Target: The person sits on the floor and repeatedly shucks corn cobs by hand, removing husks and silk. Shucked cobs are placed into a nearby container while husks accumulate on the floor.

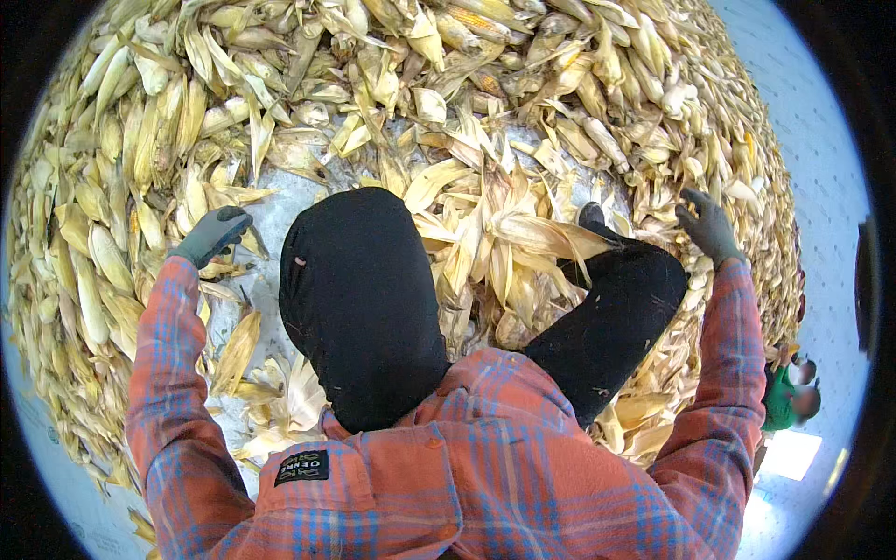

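My left hand, in a grey glove, is over the floor to the left of my raised knee. Its fingers curl towards the right and no held thing shows, though their undersides are partly hidden. On the other side, my right hand, gloved too, has its thumb and fingers apart beside the corn pile, with nothing seen between them. Dry corn husks lie in a loose heap between my legs. Unhusked corn cobs are piled at the left, and a cob with bare orange kernels shows at the top.
The corn pile curves around me on the left, front and right. Pale floor sheeting shows between husks. My black-trousered legs are bent before me. Other people, one in a green top, are at the far right.
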### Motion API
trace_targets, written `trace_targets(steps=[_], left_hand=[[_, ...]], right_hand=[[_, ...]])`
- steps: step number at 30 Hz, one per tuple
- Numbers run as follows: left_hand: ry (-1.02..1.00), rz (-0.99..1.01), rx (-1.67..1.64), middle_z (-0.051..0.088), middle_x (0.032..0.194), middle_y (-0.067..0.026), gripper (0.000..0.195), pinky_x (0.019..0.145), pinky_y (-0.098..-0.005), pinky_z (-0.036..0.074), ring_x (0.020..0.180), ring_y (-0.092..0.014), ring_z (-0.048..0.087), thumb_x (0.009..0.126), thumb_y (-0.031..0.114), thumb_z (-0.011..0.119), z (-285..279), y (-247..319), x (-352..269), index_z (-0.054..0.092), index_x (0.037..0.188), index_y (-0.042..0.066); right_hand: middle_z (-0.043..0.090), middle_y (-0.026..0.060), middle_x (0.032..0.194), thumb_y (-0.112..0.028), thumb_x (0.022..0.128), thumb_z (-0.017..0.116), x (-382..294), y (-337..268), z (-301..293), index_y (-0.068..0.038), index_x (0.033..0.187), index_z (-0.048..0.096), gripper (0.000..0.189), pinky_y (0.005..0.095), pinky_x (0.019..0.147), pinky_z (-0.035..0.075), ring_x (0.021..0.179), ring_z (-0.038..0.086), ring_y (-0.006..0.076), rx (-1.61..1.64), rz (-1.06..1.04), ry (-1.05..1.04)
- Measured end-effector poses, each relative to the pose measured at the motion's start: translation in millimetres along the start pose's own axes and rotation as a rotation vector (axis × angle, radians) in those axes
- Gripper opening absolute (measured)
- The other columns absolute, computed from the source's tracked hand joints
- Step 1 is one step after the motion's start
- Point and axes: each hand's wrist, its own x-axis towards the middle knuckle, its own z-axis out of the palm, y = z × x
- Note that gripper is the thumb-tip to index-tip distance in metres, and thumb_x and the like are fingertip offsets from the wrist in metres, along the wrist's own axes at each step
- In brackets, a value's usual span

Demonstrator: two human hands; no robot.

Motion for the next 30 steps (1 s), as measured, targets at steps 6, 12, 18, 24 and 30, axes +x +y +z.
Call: trace_targets(steps=[6, 12, 18, 24, 30], left_hand=[[0.061, -0.074, -0.046, 0.064, 0.094, 0.0017, 0.036, 0.065, -0.0267, 0.048, 0.077, -0.009, 0.059, 0.088, 0.041, 0.063, -9, -16, -40, 0.065, 0.111, 0.013], [-0.018, 0.022, -0.092, 0.066, 0.094, -0.0012, 0.037, 0.061, -0.0254, 0.051, 0.075, -0.01, 0.062, 0.09, 0.028, 0.064, -3, -40, -46, 0.062, 0.116, 0.003], [0.029, -0.016, -0.016, 0.066, 0.093, -0.0017, 0.034, 0.063, -0.0265, 0.051, 0.076, -0.011, 0.062, 0.09, 0.027, 0.064, 9, -72, -69, 0.063, 0.114, 0.002], [0.058, -0.159, 0.02, 0.066, 0.092, -0.0017, 0.032, 0.064, -0.0268, 0.051, 0.076, -0.011, 0.061, 0.089, 0.026, 0.064, 7, -88, -92, 0.063, 0.111, 0.002], [0.088, -0.346, 0.062, 0.066, 0.092, -0.0016, 0.031, 0.066, -0.027, 0.05, 0.077, -0.011, 0.06, 0.089, 0.026, 0.064, -19, -90, -107, 0.063, 0.109, 0.002]], right_hand=[[0.064, 0.0152, 0.117, -0.033, 0.091, 0.062, -3, 15, -25, -0.006, 0.123, 0.06, 0.042, 0.0395, 0.089, 0.049, 0.102, 0.064, 0.0309, 0.102, 0.01, 0.145], [0.059, 0.0172, 0.122, -0.03, 0.088, 0.063, -9, 8, 43, -0.009, 0.122, 0.06, 0.04, 0.0387, 0.097, 0.044, 0.113, 0.057, 0.0327, 0.081, -0.143, 0.163], [0.056, 0.0181, 0.128, -0.03, 0.087, 0.064, -30, -120, 157, -0.008, 0.128, 0.055, 0.047, 0.0375, 0.1, 0.042, 0.119, 0.053, 0.032, 0.324, -0.491, -0.181], [0.053, 0.0184, 0.13, -0.031, 0.087, 0.064, 6, -289, 224, -0.008, 0.13, 0.052, 0.051, 0.0369, 0.102, 0.04, 0.122, 0.051, 0.0319, 0.421, -0.714, -0.206], [0.051, 0.0186, 0.133, -0.032, 0.086, 0.064, 27, -370, 266, -0.007, 0.133, 0.049, 0.055, 0.0364, 0.104, 0.038, 0.124, 0.048, 0.0317, 0.491, -0.75, -0.208]])
